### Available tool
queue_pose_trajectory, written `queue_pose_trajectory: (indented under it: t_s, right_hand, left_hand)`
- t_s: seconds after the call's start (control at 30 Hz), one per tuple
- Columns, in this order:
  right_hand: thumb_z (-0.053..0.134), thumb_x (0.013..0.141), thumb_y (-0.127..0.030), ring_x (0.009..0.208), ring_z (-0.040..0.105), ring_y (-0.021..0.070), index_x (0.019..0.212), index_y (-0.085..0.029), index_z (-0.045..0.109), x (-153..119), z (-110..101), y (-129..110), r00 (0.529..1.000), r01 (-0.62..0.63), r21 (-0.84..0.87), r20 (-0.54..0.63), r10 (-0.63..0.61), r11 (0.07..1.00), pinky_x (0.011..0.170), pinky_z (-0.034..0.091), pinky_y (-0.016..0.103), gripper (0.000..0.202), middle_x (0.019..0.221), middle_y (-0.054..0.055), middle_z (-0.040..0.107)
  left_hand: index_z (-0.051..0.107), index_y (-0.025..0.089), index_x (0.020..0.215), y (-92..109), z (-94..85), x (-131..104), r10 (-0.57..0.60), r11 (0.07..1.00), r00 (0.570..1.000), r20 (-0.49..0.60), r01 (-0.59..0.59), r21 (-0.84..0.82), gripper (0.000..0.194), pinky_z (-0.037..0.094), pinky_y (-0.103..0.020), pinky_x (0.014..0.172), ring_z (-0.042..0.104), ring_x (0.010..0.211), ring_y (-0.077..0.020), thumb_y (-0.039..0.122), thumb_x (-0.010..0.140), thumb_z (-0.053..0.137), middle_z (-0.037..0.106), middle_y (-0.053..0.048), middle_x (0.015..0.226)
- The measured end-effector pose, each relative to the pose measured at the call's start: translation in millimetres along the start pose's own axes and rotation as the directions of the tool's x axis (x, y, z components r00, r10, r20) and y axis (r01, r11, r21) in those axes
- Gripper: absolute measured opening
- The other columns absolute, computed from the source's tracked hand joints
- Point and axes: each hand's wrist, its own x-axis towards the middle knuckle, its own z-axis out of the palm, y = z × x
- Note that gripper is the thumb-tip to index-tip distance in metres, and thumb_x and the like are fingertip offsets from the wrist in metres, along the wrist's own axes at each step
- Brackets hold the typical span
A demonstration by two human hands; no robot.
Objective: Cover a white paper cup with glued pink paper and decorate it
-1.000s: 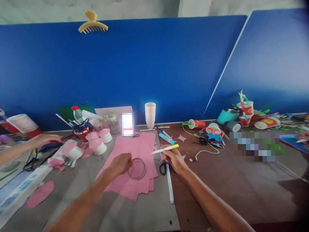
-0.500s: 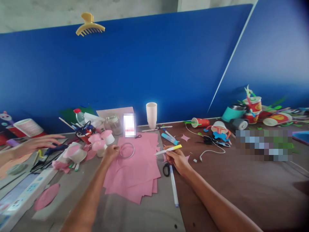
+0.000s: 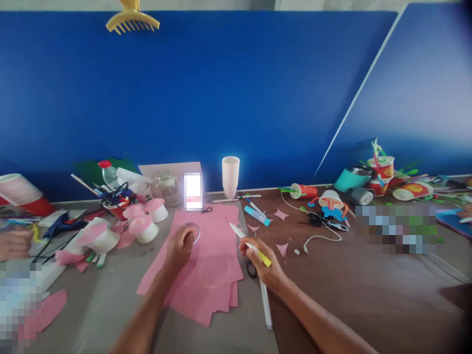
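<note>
My left hand (image 3: 180, 247) lies over the pink paper (image 3: 217, 295), its bent fingers pressed on a thin clear ring (image 3: 196, 233). Part of the ring is hidden under the hand. A faint round outline shows on the paper below it. My right hand (image 3: 262, 260) grips a white marker with a yellow end (image 3: 252, 246), tip pointing up and left above the paper's right edge. Just below that hand lie scissors with black handles (image 3: 251, 269), partly hidden, and a capped white marker (image 3: 266, 306).
A lit phone (image 3: 193, 189) and stacked white cups (image 3: 230, 176) stand at the back. Pink-topped cups (image 3: 143, 229) sit left. At far left is another person's hand (image 3: 14, 243). Pink scraps (image 3: 281, 215), a white cable (image 3: 320, 232) and a red cup (image 3: 304, 191) lie right.
The marker in my right hand has swung round, its yellow end now low and right. My left hand has moved further over the ring. The other person's hand has shifted left.
</note>
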Motion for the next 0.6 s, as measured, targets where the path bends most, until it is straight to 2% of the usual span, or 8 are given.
queue_pose_trajectory:
  t_s: [0.07, 0.17, 0.27, 0.37, 0.47, 0.6]
  right_hand:
    - [0.055, 0.095, -0.038, 0.067, 0.065, 0.0225, 0.122, -0.031, 0.065, -6, 6, -1, 0.984, 0.123, -0.128, 0.142, -0.105, 0.984, 0.069, 0.053, 0.037, 0.03, 0.079, 0.004, 0.071]
    - [0.049, 0.096, -0.023, 0.073, 0.068, 0.0251, 0.137, -0.034, 0.055, -10, 15, -4, 0.909, 0.341, -0.327, 0.354, -0.22, 0.881, 0.073, 0.055, 0.04, 0.043, 0.082, 0.005, 0.073]
    - [0.048, 0.092, -0.015, 0.087, 0.07, 0.0305, 0.151, -0.028, 0.04, -9, 21, -6, 0.865, 0.482, -0.478, 0.397, -0.309, 0.735, 0.08, 0.057, 0.047, 0.061, 0.102, 0.012, 0.074]
    - [0.05, 0.086, -0.012, 0.1, 0.068, 0.0348, 0.159, -0.02, 0.024, -9, 25, -1, 0.853, 0.518, -0.576, 0.403, -0.331, 0.633, 0.086, 0.058, 0.053, 0.077, 0.114, 0.017, 0.071]
    - [0.052, 0.082, -0.013, 0.124, 0.06, 0.0387, 0.162, -0.013, 0.011, -11, 28, 8, 0.839, 0.542, -0.611, 0.429, -0.333, 0.577, 0.104, 0.05, 0.058, 0.09, 0.137, 0.023, 0.061]
    - [0.051, 0.08, -0.013, 0.145, 0.042, 0.0384, 0.162, -0.006, 0.001, -17, 32, 15, 0.848, 0.522, -0.651, 0.466, -0.253, 0.551, 0.115, 0.04, 0.06, 0.096, 0.157, 0.026, 0.041]
  left_hand:
    - [0.057, 0.024, 0.078, 2, 3.0, -5, 0.083, 0.995, 0.996, 0.033, -0.081, -0.052, 0.026, 0.052, -0.032, 0.077, 0.064, 0.08, -0.0216, 0.038, 0.092, 0.04, 0.068, -0.006, 0.082]
    - [0.059, 0.025, 0.082, 7, 8.1, -14, 0.124, 0.987, 0.988, 0.088, -0.113, -0.118, 0.029, 0.053, -0.033, 0.075, 0.065, 0.08, -0.022, 0.036, 0.095, 0.037, 0.068, -0.007, 0.082]
    - [0.063, 0.024, 0.088, 16, 12.1, -21, 0.153, 0.967, 0.966, 0.209, -0.104, -0.231, 0.032, 0.054, -0.032, 0.071, 0.065, 0.074, -0.0206, 0.04, 0.098, 0.036, 0.067, -0.007, 0.083]
    - [0.064, 0.023, 0.091, 28, 13.6, -27, 0.237, 0.93, 0.92, 0.313, -0.121, -0.348, 0.038, 0.054, -0.032, 0.07, 0.064, 0.072, -0.0203, 0.052, 0.096, 0.04, 0.067, -0.006, 0.081]
    - [0.064, 0.023, 0.1, 36, 14.8, -32, 0.333, 0.878, 0.866, 0.373, -0.141, -0.457, 0.04, 0.053, -0.032, 0.069, 0.061, 0.072, -0.0204, 0.059, 0.091, 0.05, 0.067, -0.006, 0.081]
    - [0.056, 0.021, 0.123, 46, 20.6, -41, 0.326, 0.857, 0.8, 0.503, -0.025, -0.515, 0.053, 0.049, -0.029, 0.066, 0.057, 0.069, -0.0172, 0.054, 0.082, 0.066, 0.068, -0.003, 0.082]
